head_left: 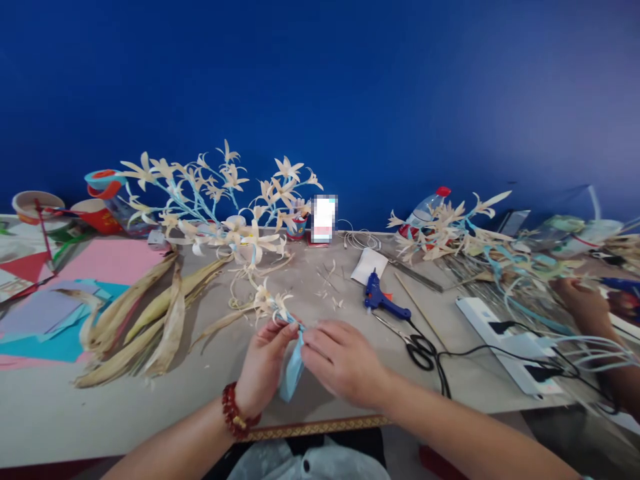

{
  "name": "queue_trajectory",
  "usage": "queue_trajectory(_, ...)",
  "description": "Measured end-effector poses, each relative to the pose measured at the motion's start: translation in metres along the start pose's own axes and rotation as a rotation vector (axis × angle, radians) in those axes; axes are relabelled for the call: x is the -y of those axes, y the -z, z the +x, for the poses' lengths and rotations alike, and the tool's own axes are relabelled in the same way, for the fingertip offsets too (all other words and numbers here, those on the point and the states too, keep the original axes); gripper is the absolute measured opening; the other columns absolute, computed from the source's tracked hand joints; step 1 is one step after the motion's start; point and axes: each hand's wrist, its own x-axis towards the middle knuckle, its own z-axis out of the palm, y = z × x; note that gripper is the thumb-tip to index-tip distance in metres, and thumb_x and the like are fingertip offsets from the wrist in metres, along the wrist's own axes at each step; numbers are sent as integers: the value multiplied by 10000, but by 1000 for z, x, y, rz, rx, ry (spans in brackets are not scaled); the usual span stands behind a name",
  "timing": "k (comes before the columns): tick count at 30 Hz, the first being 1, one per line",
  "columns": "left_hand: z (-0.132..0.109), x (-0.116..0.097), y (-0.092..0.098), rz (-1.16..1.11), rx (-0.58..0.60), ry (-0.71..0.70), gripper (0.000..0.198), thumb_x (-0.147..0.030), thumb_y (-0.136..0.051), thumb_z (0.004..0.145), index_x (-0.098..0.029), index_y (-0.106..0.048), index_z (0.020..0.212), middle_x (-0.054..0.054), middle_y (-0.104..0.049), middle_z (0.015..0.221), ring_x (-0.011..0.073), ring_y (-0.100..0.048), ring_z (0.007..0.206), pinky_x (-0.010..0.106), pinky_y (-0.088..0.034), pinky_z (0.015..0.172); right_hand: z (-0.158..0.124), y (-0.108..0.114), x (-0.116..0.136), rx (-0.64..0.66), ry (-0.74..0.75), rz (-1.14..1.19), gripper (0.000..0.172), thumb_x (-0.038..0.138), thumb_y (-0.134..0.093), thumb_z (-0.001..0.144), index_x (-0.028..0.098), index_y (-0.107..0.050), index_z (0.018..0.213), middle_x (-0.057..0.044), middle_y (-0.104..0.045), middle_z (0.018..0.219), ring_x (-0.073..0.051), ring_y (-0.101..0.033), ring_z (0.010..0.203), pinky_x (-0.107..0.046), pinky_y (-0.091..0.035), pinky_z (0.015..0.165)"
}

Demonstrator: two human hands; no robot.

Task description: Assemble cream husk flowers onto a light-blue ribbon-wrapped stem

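My left hand [267,363] is closed on the stem of a small spray of cream husk flowers [270,301], whose blooms point away from me. Pressed close beside it, my right hand [345,363] has its fingers closed on a light blue paper strip [291,375] at the stem. The strip's loose end hangs down between my hands. My fingers hide the exact spot where paper and stem meet. To the right of my right hand lie a blue glue gun [385,298] and black-handled scissors [420,350].
Dried corn husks [160,327] and coloured paper [113,263] lie to the left. Finished flower branches [200,193] stand behind. A white power strip [505,347] with cords is on the right, near another person's hand [583,307]. A bottle [425,210] stands at the back.
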Motion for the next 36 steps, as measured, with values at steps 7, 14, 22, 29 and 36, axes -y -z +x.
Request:
queue_trajectory(7,-7,0,-3,151,-29,-80,105,-199,-741,718,-162,-714,813,23,-707,798,134,-604,758,259,-452,774,-14,-2,8,-201,-67,80,126,132,-512,878,164,-627,837,-44,-691,878,-186,-567,809,-320,-479,751)
queue_trajectory(14,-6,0,-2,211,-30,-114,88,-201,-720,740,-179,-716,824,15,-705,815,135,-599,795,253,-442,805,-12,-5,16,-239,-160,112,113,139,-539,869,178,-645,864,-34,-695,832,-175,-575,780,-320,-494,752)
queue_trajectory(22,-9,-3,-2,325,-2,-199,50,-196,-670,785,-196,-708,818,-5,-680,827,124,-580,812,226,-438,806,-19,-11,25,-278,-178,148,87,136,-574,858,180,-644,832,-26,-684,767,-160,-560,753,-314,-486,752)
queue_trajectory(29,-10,-2,0,392,-26,-230,62,-217,-682,767,-197,-724,808,16,-685,839,155,-591,815,256,-455,785,-17,-17,31,-302,-266,216,94,107,-597,833,189,-639,813,-17,-660,737,-130,-560,678,-276,-468,673)
queue_trajectory(36,-9,-1,3,457,-31,-284,72,-238,-689,757,-191,-720,802,39,-684,851,197,-594,861,310,-446,838,-17,-4,27,-326,-280,284,122,96,-554,842,170,-646,876,-49,-678,750,-140,-595,658,-273,-493,643)
